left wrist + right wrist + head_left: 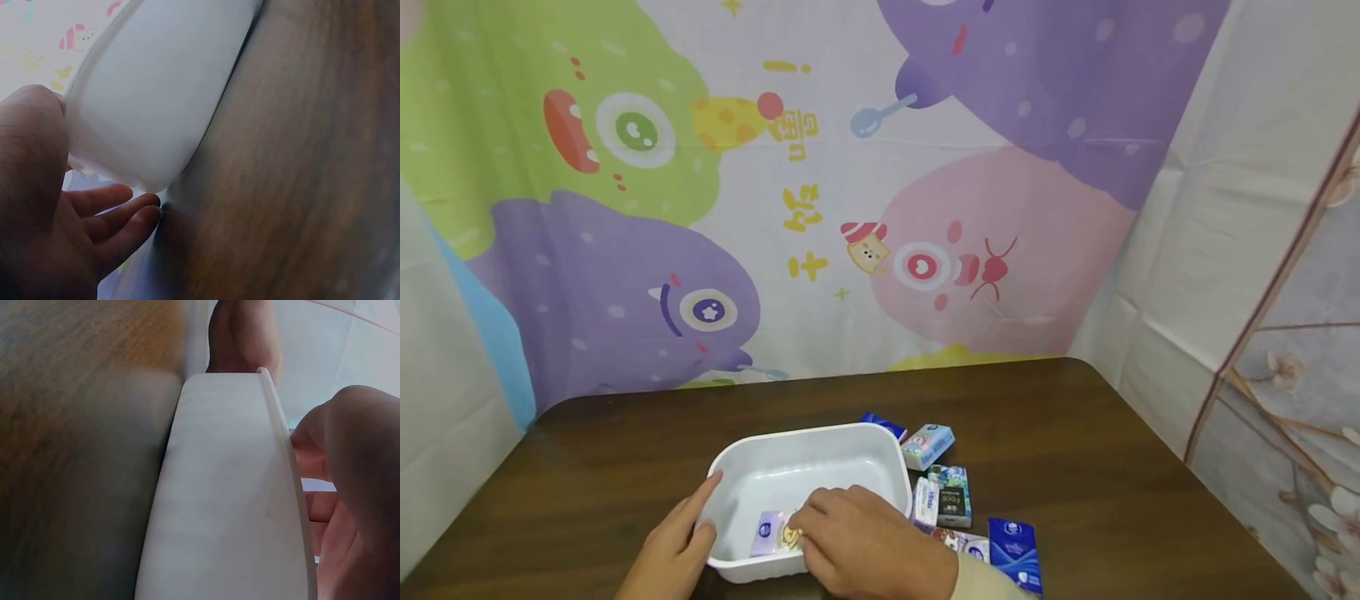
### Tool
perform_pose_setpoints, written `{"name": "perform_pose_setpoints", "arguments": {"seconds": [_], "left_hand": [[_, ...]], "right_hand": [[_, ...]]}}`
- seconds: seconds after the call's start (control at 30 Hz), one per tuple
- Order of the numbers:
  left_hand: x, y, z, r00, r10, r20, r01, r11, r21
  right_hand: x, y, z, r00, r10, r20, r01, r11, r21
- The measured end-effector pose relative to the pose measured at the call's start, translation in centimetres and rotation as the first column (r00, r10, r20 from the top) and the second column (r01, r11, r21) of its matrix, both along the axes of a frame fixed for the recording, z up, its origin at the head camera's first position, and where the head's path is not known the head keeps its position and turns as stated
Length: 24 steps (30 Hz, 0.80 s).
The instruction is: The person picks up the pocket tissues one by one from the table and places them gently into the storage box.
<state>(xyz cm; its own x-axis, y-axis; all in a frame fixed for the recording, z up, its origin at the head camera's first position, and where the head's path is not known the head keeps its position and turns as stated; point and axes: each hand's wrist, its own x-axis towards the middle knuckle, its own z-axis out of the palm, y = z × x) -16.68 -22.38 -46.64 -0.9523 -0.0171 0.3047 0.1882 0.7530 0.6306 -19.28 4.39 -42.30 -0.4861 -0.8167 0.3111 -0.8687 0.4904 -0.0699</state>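
Note:
A white plastic tub stands on the table. Inside it, near the front left, lies a small lilac tissue pack with a cartoon print. My right hand reaches over the front rim, its curled fingers gripping the right end of that pack. The right wrist view shows the tub's outer wall, with the fingertips hidden behind the rim. At the tub's left corner, my left hand touches the rim with extended index finger and thumb. In the left wrist view its other fingers stay loosely straight beside the wall.
Right of the tub lie several tissue packs: a light-blue one, a dark green one, a white one and a flat blue one. Another blue pack sits behind the rim. A cartoon-print curtain hangs beyond the dark table.

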Motion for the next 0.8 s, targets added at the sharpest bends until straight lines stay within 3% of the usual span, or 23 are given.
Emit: {"name": "perform_pose_setpoints", "arguments": {"seconds": [0.4,0.63,0.8], "left_hand": [[-0.3,-0.1,-0.1,0.999,-0.013,-0.038,0.014,1.000,0.009],[-0.2,0.0,0.1,1.000,0.001,0.018,-0.001,1.000,0.012],[-0.1,-0.2,-0.3,1.000,0.000,0.006,0.000,1.000,0.011]], "right_hand": [[-0.1,0.3,0.8,1.000,0.014,-0.024,-0.014,1.000,0.011],[-0.2,0.5,1.2,1.000,0.004,-0.020,-0.004,1.000,0.029],[0.0,0.7,1.2,0.999,-0.014,-0.042,0.015,0.999,0.028]]}}
